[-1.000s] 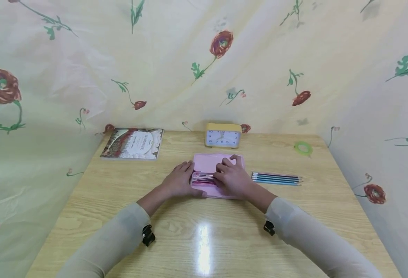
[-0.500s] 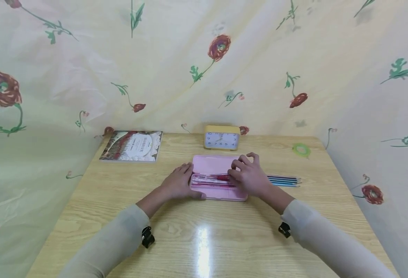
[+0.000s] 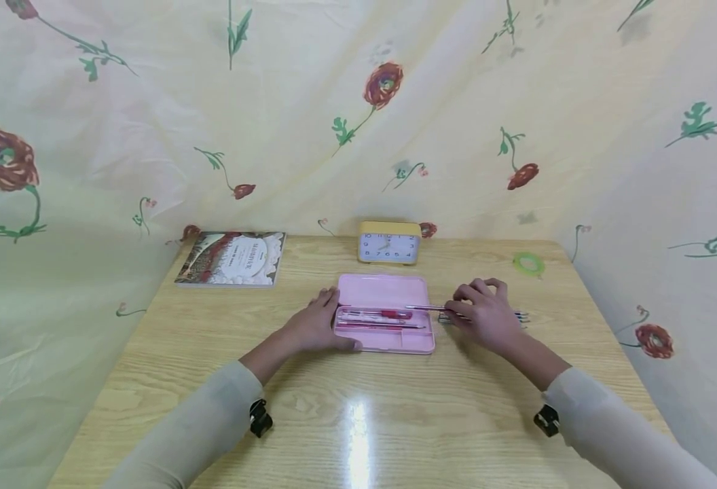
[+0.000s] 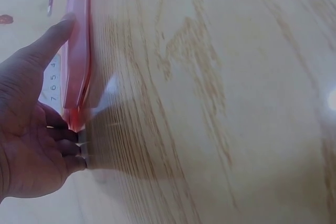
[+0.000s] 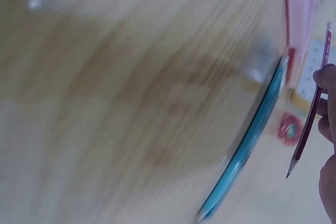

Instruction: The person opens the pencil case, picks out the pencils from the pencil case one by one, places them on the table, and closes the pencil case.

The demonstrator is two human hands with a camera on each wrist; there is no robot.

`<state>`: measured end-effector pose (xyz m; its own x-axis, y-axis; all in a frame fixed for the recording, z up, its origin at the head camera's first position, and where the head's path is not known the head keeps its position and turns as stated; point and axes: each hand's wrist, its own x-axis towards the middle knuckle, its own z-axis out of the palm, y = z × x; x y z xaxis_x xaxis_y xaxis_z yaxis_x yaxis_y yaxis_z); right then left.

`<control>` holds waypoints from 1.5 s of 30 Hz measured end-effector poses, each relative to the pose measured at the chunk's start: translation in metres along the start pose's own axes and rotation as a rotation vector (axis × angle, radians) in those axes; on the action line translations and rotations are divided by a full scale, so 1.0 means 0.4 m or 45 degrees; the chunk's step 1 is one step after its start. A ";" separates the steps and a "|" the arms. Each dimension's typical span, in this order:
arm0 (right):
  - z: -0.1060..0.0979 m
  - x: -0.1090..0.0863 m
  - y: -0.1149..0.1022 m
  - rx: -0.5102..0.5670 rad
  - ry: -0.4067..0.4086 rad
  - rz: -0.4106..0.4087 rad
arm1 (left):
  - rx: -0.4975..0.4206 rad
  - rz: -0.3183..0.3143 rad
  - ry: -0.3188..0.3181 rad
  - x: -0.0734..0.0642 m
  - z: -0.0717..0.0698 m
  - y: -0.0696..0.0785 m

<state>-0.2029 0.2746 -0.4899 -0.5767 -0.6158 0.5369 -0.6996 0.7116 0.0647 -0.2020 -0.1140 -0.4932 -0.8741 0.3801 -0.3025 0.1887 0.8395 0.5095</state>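
An opened pink pencil case (image 3: pixel 383 291) lies mid-table, its lid folded back. Inside are a red-and-clear pen (image 3: pixel 396 314) and other slim pens or pencils. My left hand (image 3: pixel 312 324) rests against the case's left end, thumb stretched along the front wall and fingers at the side. My right hand (image 3: pixel 485 316) pinches a dark red pencil (image 5: pixel 314 100) between thumb and fingers, its sharpened tip pointing right. The pencil's other end reaches over the case's right edge in the head view. Beneath that hand, partly hidden, lies a row of blue and dark pencils (image 5: pixel 244 142).
Behind the case stands a yellow alarm clock (image 3: pixel 389 246). A booklet (image 3: pixel 236 259) lies at the back left of the wooden table (image 3: pixel 309 414). Toward the back right is a green tape ring (image 3: pixel 518 263). Flower-patterned cloth (image 3: pixel 297 122) hangs around the back and sides.
My right hand has drawn the dark red pencil out of the case and carried it right, over the row of pencils. My left hand has stayed at the case's left end.
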 end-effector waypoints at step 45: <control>-0.028 -0.184 0.084 -0.081 -0.054 0.075 | -0.013 0.029 -0.014 0.007 -0.001 0.002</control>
<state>-0.1793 0.3477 -0.5177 -0.6346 -0.5848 0.5053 -0.6362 0.7665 0.0882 -0.2045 -0.1126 -0.4933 -0.8644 0.4037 -0.2997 0.2042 0.8266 0.5244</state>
